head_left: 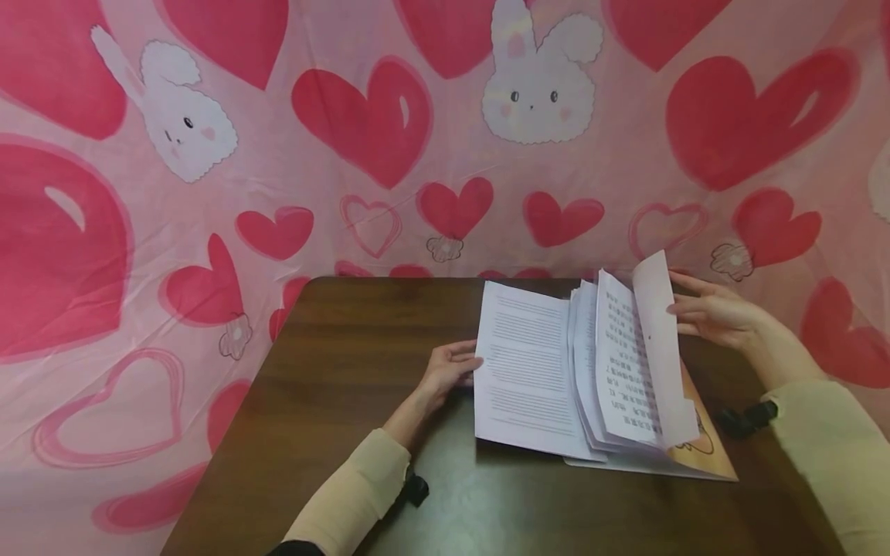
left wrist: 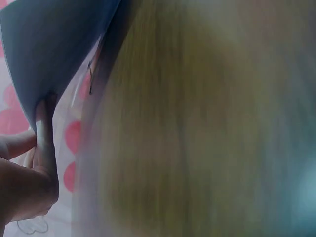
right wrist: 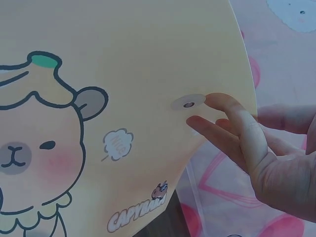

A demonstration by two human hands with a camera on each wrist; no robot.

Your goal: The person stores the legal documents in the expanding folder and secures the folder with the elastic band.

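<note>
An open paper folder (head_left: 709,455) full of loose printed sheets (head_left: 530,359) stands over the right part of the table. My left hand (head_left: 448,372) holds the left edge of the sheets, also seen as a shaded sheet (left wrist: 44,54) in the left wrist view. At the right, my right hand (head_left: 719,313) pinches the edge of the raised cover flap (head_left: 657,332). The right wrist view shows the cover's tan outside (right wrist: 148,44) with a capybara drawing. Two fingertips are at a round white button (right wrist: 180,102) on it.
The dark wooden table (head_left: 334,371) extends to the left and front of the folder. Behind it hangs a pink cloth (head_left: 445,162) with hearts and rabbits. Small black devices (head_left: 417,490) sit at both wrists.
</note>
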